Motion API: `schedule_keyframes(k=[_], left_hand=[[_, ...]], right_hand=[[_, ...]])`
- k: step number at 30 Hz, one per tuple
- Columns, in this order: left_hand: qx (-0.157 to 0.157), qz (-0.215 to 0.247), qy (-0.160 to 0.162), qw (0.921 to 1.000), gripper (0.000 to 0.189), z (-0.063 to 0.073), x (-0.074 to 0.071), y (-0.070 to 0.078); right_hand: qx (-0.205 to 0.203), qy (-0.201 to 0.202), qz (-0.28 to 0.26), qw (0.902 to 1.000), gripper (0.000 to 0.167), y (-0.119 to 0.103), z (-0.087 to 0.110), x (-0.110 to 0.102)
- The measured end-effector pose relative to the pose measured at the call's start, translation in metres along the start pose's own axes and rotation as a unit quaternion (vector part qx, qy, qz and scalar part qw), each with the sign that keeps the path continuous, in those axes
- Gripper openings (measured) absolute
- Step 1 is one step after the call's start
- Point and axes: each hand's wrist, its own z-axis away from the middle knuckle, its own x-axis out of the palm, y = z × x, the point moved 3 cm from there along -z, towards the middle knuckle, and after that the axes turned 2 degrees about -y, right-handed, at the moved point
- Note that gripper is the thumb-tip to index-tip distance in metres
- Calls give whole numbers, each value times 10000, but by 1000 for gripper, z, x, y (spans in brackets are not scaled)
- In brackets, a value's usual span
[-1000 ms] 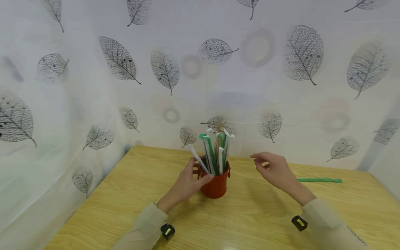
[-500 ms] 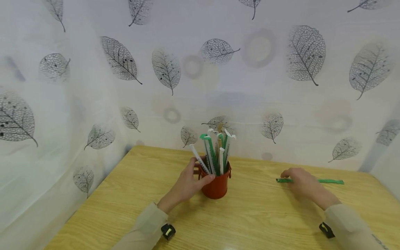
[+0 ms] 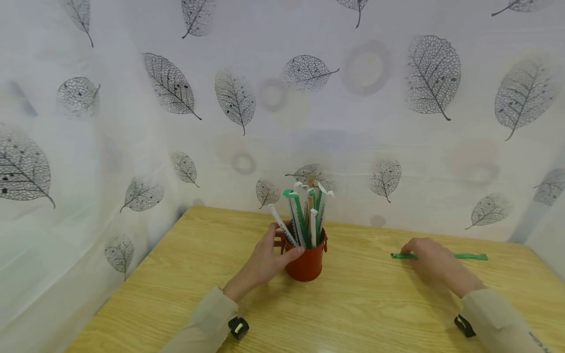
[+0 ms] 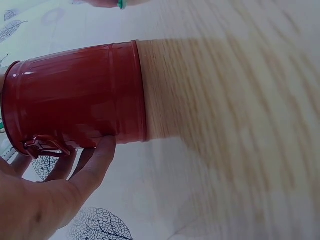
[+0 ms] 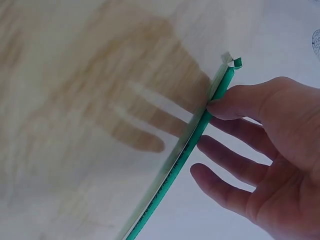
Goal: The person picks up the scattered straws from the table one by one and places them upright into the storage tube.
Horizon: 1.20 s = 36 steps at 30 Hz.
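A small red metal bucket with side handles stands upright on the table, filled with several paper-wrapped straws in white, green and brown. My left hand grips it at the left, thumb at the rim; in the left wrist view, fingers curve along the bucket's wall beside a handle. Off to the right lies a green wrapped straw. My right hand covers its middle from above. The right wrist view has the thumb and fingers pinching the straw near one end.
The wooden table reaches back to a pale curtain with a leaf print. More curtain hangs along the left side. A dark wrist strap piece sits at the left cuff.
My right hand has moved right and down from beside the bucket onto the green straw and now pinches it. My left hand and the bucket stay in place.
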Motion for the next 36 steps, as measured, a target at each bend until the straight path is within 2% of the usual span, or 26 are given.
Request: schedule_keyframes(k=[7, 17, 25, 27, 29, 33, 36], left_hand=[[28, -22, 3, 10000, 74, 0, -1, 1], [46, -22, 14, 10000, 75, 0, -1, 1], [35, -3, 12, 10000, 75, 0, 0, 0], [38, 5, 21, 10000, 75, 0, 0, 0], [46, 7, 27, 10000, 75, 0, 0, 0], [66, 2, 19, 10000, 74, 0, 0, -1], [80, -2, 9, 10000, 74, 0, 0, -1]], right_hand=[[-223, 145, 198, 9995, 19, -3, 1, 4], [-601, 270, 144, 9977, 14, -8, 0, 4], [-1057, 1010, 252, 9889, 17, -17, 4, 1], [-1199, 1310, 285, 9837, 18, -21, 5, -1], [-1464, 1727, 332, 9735, 22, -25, 8, -5], [-1958, 2555, 347, 9461, 41, -33, 12, -13], [-2333, 3016, 244, 9241, 35, -39, 14, -19]])
